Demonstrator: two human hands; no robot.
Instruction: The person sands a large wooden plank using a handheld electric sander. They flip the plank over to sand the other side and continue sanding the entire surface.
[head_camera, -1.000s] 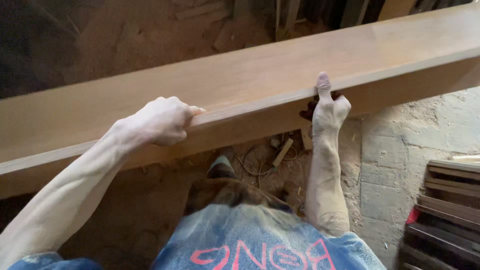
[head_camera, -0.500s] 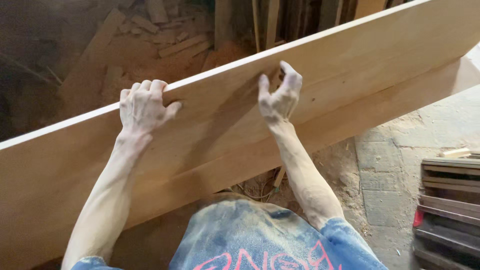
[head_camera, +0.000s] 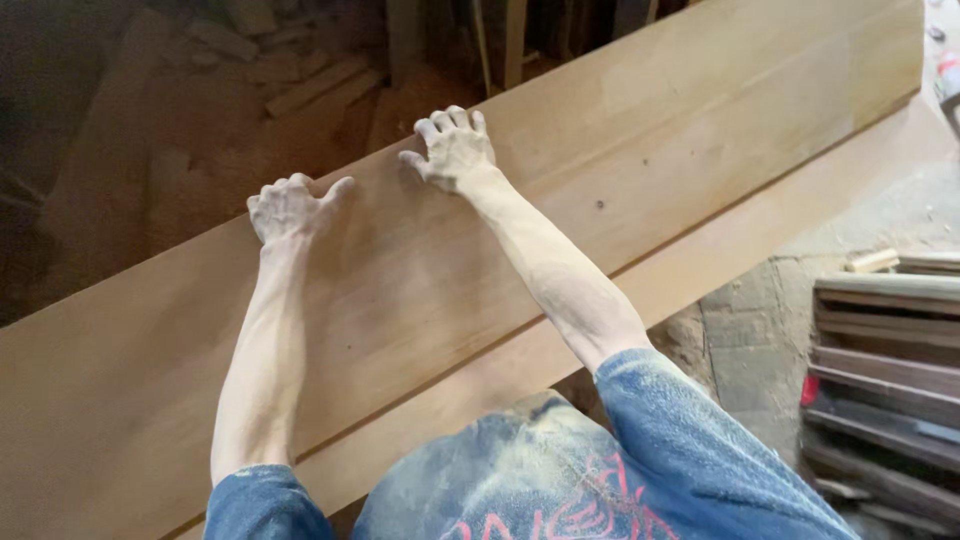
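A long, wide wooden plank (head_camera: 640, 170) runs from lower left to upper right, tilted up with its broad face toward me. My left hand (head_camera: 288, 208) curls over the plank's far top edge. Further right along that edge, my right hand (head_camera: 452, 150) grips it the same way. Both arms are dusty and stretched out across the board's face. A second plank (head_camera: 800, 200) lies under it, its face showing as a strip along the near side.
Loose wood offcuts (head_camera: 300, 80) and sawdust lie on the floor beyond the plank. A stack of dark boards (head_camera: 890, 350) stands at the right on a stone floor (head_camera: 750, 340). Upright timbers (head_camera: 510, 35) stand at the top.
The upper plank has been tipped from lying flat to standing on its edge. Both hands have moved from its near edge to the far top edge and shifted left.
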